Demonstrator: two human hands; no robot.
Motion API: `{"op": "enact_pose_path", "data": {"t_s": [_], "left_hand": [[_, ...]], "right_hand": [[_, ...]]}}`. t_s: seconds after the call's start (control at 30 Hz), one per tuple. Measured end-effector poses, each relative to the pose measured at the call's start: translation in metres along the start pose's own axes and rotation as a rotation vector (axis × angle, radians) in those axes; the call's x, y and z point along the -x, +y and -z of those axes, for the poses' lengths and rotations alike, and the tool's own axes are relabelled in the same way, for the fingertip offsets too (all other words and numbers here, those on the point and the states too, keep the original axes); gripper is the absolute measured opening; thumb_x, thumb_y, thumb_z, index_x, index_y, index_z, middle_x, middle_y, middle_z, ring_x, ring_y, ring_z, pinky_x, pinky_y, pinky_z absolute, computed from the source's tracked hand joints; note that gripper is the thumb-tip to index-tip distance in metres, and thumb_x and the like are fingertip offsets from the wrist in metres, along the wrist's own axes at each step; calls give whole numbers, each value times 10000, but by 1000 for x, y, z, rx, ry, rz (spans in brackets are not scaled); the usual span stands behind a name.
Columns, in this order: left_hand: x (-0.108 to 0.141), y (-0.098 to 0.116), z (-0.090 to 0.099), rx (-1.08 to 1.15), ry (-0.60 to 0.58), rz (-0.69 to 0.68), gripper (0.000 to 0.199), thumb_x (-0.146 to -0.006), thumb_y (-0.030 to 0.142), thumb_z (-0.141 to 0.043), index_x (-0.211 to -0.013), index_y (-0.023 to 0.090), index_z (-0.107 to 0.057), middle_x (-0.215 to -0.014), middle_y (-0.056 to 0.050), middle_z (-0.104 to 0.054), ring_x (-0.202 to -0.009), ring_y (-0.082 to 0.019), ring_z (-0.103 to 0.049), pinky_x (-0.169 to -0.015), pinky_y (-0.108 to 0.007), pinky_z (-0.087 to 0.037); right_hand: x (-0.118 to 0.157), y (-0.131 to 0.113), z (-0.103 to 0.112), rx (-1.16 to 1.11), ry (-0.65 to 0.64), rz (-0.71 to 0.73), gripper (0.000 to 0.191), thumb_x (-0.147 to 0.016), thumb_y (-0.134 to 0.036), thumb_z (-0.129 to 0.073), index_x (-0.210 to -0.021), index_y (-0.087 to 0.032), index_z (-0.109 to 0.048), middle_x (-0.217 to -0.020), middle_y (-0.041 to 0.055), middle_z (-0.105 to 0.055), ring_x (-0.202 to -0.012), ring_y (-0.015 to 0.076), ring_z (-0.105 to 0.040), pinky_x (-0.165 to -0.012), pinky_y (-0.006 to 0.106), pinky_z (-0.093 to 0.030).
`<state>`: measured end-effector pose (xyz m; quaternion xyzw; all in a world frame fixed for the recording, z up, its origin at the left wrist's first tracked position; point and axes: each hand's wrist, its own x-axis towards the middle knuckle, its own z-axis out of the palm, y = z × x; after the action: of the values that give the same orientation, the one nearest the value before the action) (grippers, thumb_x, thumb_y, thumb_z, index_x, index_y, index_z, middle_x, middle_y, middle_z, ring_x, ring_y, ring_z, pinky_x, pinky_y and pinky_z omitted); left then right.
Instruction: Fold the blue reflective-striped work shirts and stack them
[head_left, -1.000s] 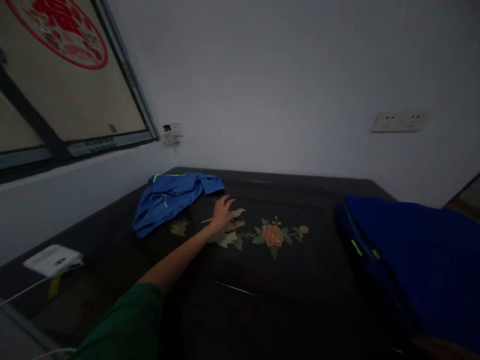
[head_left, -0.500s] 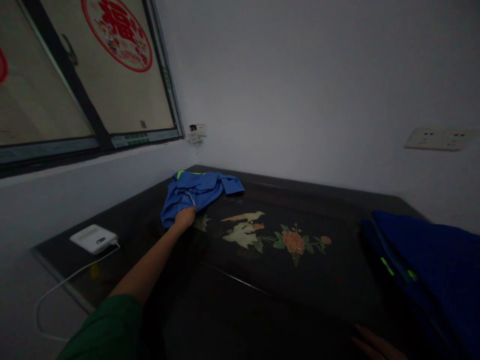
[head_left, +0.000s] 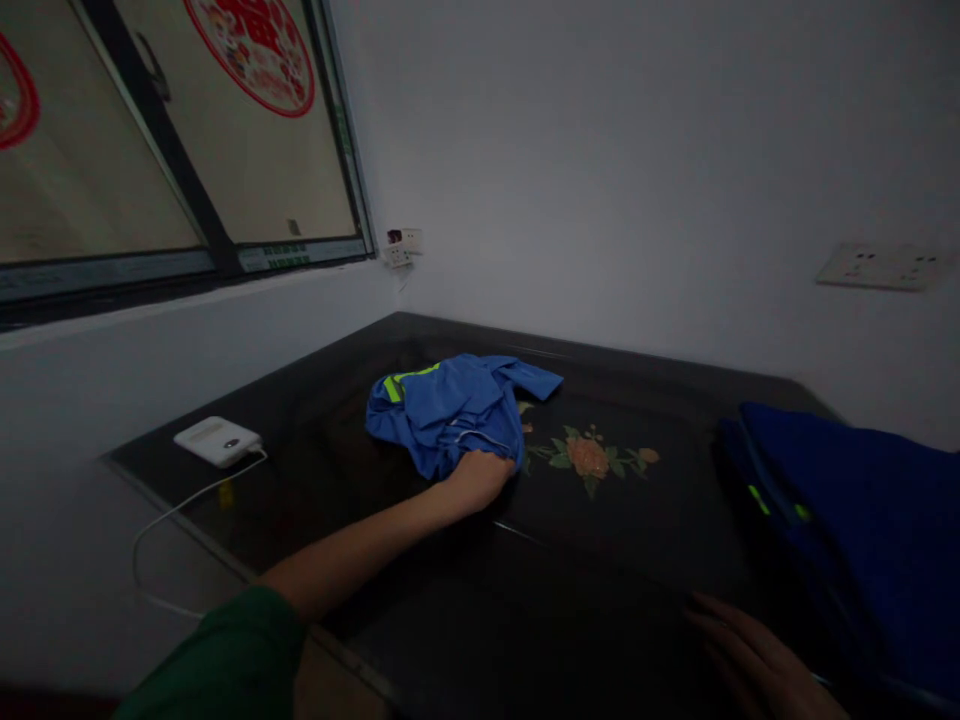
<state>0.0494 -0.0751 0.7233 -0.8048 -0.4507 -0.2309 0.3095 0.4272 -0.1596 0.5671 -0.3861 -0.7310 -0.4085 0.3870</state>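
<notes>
A crumpled blue garment (head_left: 457,400) with a sleeve and bright yellow-green strips lies bunched on the dark table (head_left: 600,600). My left hand (head_left: 482,480) is closed on the near edge of its fabric; the fingertips are partly hidden in the folds. At the lower right, my right hand (head_left: 750,645) is low over the table with its fingers stretched out and nothing in them. The nearest thing to it is a stack of folded darker blue clothes (head_left: 862,500), which also shows small yellow-green strips.
On the table's left side lies a white device (head_left: 217,441) with a white cable (head_left: 169,515) hanging over the edge. A floral bird inlay decorates the tabletop. Walls and a window (head_left: 270,180) border the table, with sockets (head_left: 877,266) on the back wall.
My left hand has pulled the blue garment right and nearer, covering the bird inlay. My right hand has come further into view. The view has shifted slightly.
</notes>
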Motion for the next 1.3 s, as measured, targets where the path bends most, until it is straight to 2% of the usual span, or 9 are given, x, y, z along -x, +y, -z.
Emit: {"op": "enact_pose_path", "data": {"t_s": [0.23,0.43,0.57,0.67,0.77,0.87,0.97,1.07,1.3], "left_hand": [[49,118,12,-36,-11,-566,160,-879,168,-502,-907,150,-658,-783,-86,-716,-615,-219,-677,-494,-282,-450],[112,148,22,-3,-114,-758,167,-875,272,-562,-811,156,-663,-706,-81,-696,-532,-210,-641,-416,-299,-391],[132,124,39,225,-166,-754,390,-896,553,-496,-913,216,-691,-713,-60,-707,-572,-203,-648,-480,-321,-434],[123,82,48,330,-56,-532,322,-903,464,-545,-1161,292,-633,-982,-52,-719,-878,-213,-675,-749,-336,-506],[102,30,39,157,186,-215,546,-816,328,-679,-1338,327,-517,-1388,-102,-515,-1298,-340,-433,-1061,-534,-322],[79,-17,17,101,234,-81,566,-782,307,-697,-1324,311,-531,-1539,-97,-310,-1416,-402,-203,-1103,-648,-142],[57,-46,7,243,214,-52,263,-889,312,-525,-1119,245,-635,-1427,-80,-482,-1345,-327,-372,-1125,-601,-141],[33,-60,19,457,241,4,251,-922,327,-413,-981,211,-628,-1068,-55,-675,-1031,-242,-599,-1038,-441,-356],[-28,-62,68,921,271,-5,274,-792,438,-578,-709,177,-594,-646,8,-546,-645,-162,-519,-620,-246,-396]], "right_hand": [[-25,-34,22,-207,33,-281,308,-932,-385,-438,-1016,-243,-699,-1065,70,-701,-964,216,-684,-839,363,-582],[-57,-58,36,-349,105,-289,252,-925,-285,-444,-998,-229,-679,-1025,75,-691,-978,214,-654,-877,372,-541],[-77,-60,38,-360,92,-236,235,-924,-257,-460,-1025,-240,-671,-1049,70,-684,-1020,228,-631,-920,406,-511],[-96,-56,30,-339,21,-191,231,-892,-224,-517,-1068,-247,-663,-1089,68,-673,-1061,246,-610,-944,439,-494],[-116,-51,10,-310,-99,-147,352,-824,-187,-618,-1170,-248,-627,-1184,82,-632,-1132,265,-568,-972,461,-472],[-132,-46,-10,-320,-167,-99,230,-811,-189,-642,-1038,-217,-665,-1215,103,-602,-1159,272,-541,-993,458,-443],[-145,-43,-16,-475,-170,-67,107,-885,-245,-552,-937,-192,-630,-1135,99,-622,-1092,240,-570,-969,414,-442],[-156,-46,-5,-608,-148,-125,146,-927,-311,-475,-943,-197,-564,-933,52,-635,-885,201,-604,-822,350,-470],[-188,-55,44,-771,94,-291,200,-874,-421,-506,-858,-221,-499,-706,-23,-502,-639,135,-474,-599,249,-391]]}}
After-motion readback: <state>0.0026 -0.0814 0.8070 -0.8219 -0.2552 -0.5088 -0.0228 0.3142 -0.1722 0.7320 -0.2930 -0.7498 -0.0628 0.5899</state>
